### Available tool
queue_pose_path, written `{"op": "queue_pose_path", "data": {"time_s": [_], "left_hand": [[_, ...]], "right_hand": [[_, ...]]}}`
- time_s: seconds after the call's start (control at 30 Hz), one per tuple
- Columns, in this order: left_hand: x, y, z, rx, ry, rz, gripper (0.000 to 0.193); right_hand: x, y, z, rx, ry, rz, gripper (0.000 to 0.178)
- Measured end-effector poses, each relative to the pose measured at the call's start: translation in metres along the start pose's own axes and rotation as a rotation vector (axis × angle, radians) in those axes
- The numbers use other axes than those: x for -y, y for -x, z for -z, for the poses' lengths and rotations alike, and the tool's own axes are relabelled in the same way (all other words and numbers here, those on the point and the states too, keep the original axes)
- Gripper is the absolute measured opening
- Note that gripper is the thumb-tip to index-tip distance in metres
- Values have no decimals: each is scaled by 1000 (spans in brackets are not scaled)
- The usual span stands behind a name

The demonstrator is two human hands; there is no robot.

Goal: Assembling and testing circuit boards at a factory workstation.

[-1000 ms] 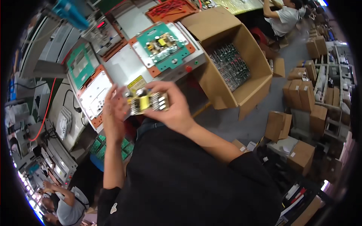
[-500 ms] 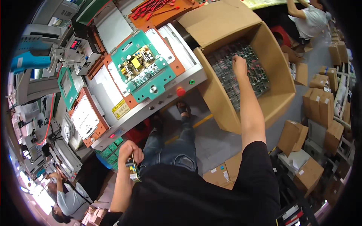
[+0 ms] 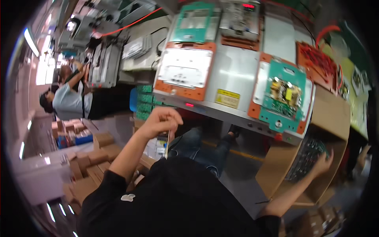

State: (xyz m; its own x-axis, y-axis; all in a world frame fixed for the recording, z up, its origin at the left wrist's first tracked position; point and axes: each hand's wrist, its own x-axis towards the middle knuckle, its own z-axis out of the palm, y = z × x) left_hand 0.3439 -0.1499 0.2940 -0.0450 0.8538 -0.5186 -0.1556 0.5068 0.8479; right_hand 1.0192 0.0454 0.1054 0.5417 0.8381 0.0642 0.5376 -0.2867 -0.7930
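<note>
My left hand [image 3: 162, 120] is closed on a circuit board [image 3: 167, 143], held upright in front of my body and seen nearly edge-on, with pale components on one side. Out to the right, my right hand [image 3: 323, 162] reaches into a deep cardboard box [image 3: 272, 168]. Its blurred fingertips are at the densely packed circuit boards [image 3: 306, 160] inside; whether they grip one is unclear. On the bench machine, a populated circuit board [image 3: 285, 94] with a yellow component lies in a green fixture plate [image 3: 278, 69] on an orange frame.
The machine's metal front edge [image 3: 221, 111] runs before me, with a red button [image 3: 278, 137] near the box. A white plate in an orange frame [image 3: 183, 67] is at left. Red leads [image 3: 319, 63] fill an orange tray. Cartons [image 3: 90, 158] and a person [image 3: 73, 103] are left.
My view has swung, so the machine and box now appear farther right. My left hand still holds its board, now higher in view. My right hand remains in the box, nearer its far side.
</note>
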Motion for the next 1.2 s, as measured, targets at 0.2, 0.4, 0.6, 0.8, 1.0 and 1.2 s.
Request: {"op": "queue_pose_path", "data": {"time_s": [0.2,0.4,0.6,0.8,1.0,1.2], "left_hand": [[-20,-53,37,-447,-970,-288,47],[-19,-90,-3,-376,-839,-374,49],[-18,-131,-30,-414,-803,-457,46],[-11,-155,-57,-395,-1065,-648,27],[-6,-149,-57,-328,-1033,-745,16],[-2,-146,-53,-393,-952,-739,20]], "right_hand": [[198,109,-31,210,-607,-11,26],[323,179,-164,908,-366,537,18],[335,172,-252,1007,-407,991,16],[323,154,-231,1054,-274,1067,16],[330,152,-223,1192,-253,1045,16],[330,167,-237,1067,-263,1223,23]]}}
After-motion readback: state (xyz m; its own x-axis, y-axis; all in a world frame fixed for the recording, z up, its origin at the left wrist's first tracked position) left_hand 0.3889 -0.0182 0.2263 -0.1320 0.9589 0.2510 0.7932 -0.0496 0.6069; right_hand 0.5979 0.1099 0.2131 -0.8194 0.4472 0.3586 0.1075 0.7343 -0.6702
